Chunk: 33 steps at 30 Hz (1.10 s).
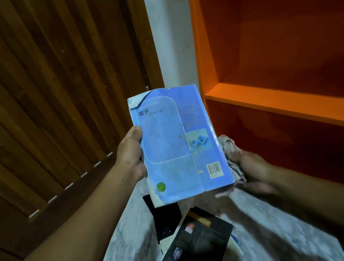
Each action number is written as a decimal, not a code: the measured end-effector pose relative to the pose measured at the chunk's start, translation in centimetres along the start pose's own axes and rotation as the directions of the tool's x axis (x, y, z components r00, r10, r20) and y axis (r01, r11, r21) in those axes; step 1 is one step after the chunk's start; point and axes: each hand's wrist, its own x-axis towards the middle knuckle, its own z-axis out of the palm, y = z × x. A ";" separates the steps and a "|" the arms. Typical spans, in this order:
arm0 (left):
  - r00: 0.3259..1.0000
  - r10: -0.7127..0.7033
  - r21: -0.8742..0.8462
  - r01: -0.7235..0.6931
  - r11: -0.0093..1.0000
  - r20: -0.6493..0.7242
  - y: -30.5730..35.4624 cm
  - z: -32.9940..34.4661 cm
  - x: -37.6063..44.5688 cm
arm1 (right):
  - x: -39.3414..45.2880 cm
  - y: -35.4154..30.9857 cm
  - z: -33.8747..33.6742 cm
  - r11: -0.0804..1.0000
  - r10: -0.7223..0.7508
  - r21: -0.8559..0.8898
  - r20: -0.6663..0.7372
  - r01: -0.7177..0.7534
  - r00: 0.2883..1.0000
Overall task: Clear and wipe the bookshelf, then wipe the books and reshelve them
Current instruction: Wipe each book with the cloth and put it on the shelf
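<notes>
The blue book (180,142) covers the fingers of the left hand (130,155), so only the thumb shows on its edge. The right hand (255,172) is blurred, and the cloth (231,154) it holds is mostly hidden behind the book. The small print on the cover is unreadable. The orange bookshelf (287,98) is cut off at the right and top edges. The dark books (193,246) on the floor overlap, with the lowest cropped by the bottom edge.
</notes>
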 end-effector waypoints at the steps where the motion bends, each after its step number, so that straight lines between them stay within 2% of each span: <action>1: 1.000 -0.003 0.021 0.004 1.000 -0.005 -0.3 0.3 0.0 | -0.3 -0.9 0.7 0.995 0.019 0.095 0.065 -0.025 0.998; 4: 0.998 0.012 0.117 -0.006 0.993 -0.054 -1.1 0.8 0.2 | -1.0 -1.5 1.7 0.996 -0.015 0.088 0.175 -0.001 0.984; 9: 0.985 0.048 0.338 0.011 0.941 -0.166 -2.8 0.6 0.4 | -0.9 -0.8 2.3 0.991 -0.129 -0.010 0.101 0.131 0.986; 11: 0.975 0.135 0.584 -0.006 0.811 -0.177 -3.4 0.6 0.7 | -0.8 -0.7 2.9 0.989 -0.146 -0.006 0.085 0.147 0.986; 13: 0.951 0.300 0.755 -0.143 0.640 -0.073 -3.4 1.6 -0.1 | -0.9 -0.6 3.8 0.983 -0.171 -0.059 0.063 0.174 0.983; 14: 0.940 0.341 0.761 -0.225 0.609 0.006 -3.4 2.4 -0.8 | -1.1 -0.5 4.5 0.975 -0.203 -0.085 0.038 0.206 0.978; 15: 0.938 0.340 0.729 -0.283 0.623 0.074 -3.6 3.2 -1.2 | -1.2 -0.3 5.0 0.963 -0.243 -0.115 0.009 0.242 0.970; 17: 0.954 0.264 0.633 -0.292 0.717 0.140 -4.3 4.9 -2.1 | -1.3 0.1 5.8 0.924 -0.343 -0.198 -0.045 0.328 0.938; 18: 0.959 0.233 0.608 -0.281 0.743 0.159 -4.7 5.5 -2.4 | -1.4 0.3 6.0 0.876 -0.408 -0.306 -0.056 0.373 0.911; 21: 0.960 0.247 0.581 -0.279 0.765 0.136 -5.0 7.0 -2.9 | -1.8 0.5 6.0 0.562 -0.585 -0.691 0.056 0.454 0.809; 23: 0.944 0.326 0.532 -0.303 0.791 0.052 -4.8 7.2 -3.0 | -2.3 0.6 6.1 0.387 -0.646 -0.773 0.163 0.503 0.746; 26: 0.911 0.411 0.440 -0.355 0.825 -0.037 -4.6 7.0 -3.1 | -2.8 1.3 6.3 0.232 -0.692 -0.790 0.276 0.568 0.667; 29: 0.912 0.396 0.384 -0.330 0.863 -0.108 -4.2 7.1 -3.1 | -2.9 1.7 6.4 0.200 -0.718 -0.790 0.285 0.580 0.635; 31: 0.909 0.388 0.338 -0.321 0.885 -0.153 -3.8 6.9 -2.7 | -3.1 1.4 6.5 0.253 -0.727 -0.747 0.272 0.615 0.630; 33: 0.903 0.401 0.329 -0.337 0.882 -0.152 -3.3 6.4 -2.2 | -3.2 0.5 6.3 0.355 -0.737 -0.681 0.217 0.640 0.640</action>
